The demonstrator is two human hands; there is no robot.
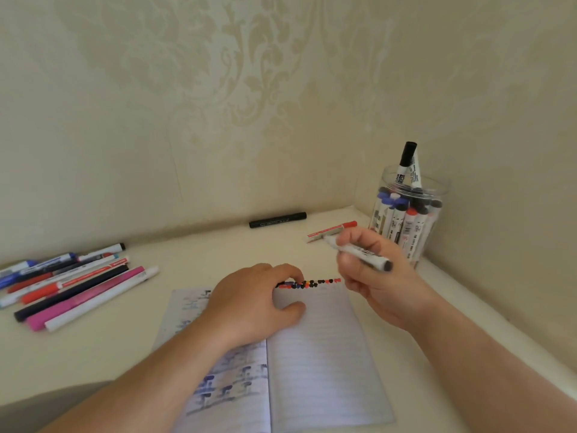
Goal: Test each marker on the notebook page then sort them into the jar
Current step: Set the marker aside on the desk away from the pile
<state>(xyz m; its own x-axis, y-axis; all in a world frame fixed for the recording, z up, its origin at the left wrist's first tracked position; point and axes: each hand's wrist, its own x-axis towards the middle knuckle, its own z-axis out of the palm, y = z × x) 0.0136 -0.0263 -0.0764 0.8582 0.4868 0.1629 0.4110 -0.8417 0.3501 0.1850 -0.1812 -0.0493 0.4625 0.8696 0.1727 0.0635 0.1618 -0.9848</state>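
The right hand is curled round a marker, fingers and thumb wrapped about its white barrel, which lies roughly level above the desk with its dark end pointing right and toward the camera. The hand is lifted just past the top right corner of the notebook; its outline is blurred. The left hand rests on the open notebook across the fold, fingers loosely bent with their tips near the top edge of the right page, thumb lying on the paper; it holds nothing.

The jar (clear plastic, standing in the corner by the wall) is just behind and to the right of the right hand. It is packed with upright markers, blue, black and red caps showing, and one black-capped marker sticks up well above the rim.

A row of dots in black, red and blue runs along the top of the right page, between the two hands. The left page carries smeared blue marks.

A pile of markers lies well left of the notebook. A black marker lies by the wall, and a red marker lies just behind the right hand.
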